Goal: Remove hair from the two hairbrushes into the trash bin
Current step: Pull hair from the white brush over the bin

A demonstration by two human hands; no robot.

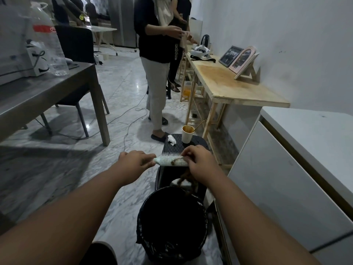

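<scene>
My left hand (136, 161) grips the handle of a pale green-white hairbrush (168, 161), held level with its bristles pointing away from me. At the brush's right end my right hand (199, 161) pinches a clump of brown hair (176, 161) caught in the bristles. A tangled strand of brown hair (186, 180) hangs below that hand, over the black bag-lined trash bin (172, 222) on the floor. Only one hairbrush is in sight.
A black stool (181, 146) behind the bin carries a paper cup (187, 133) and a crumpled tissue (172, 140). A white cabinet (286, 178) stands at right, a wooden table (229, 87) beyond, a grey table (47, 96) at left. Two people stand ahead; cables cross the marble floor.
</scene>
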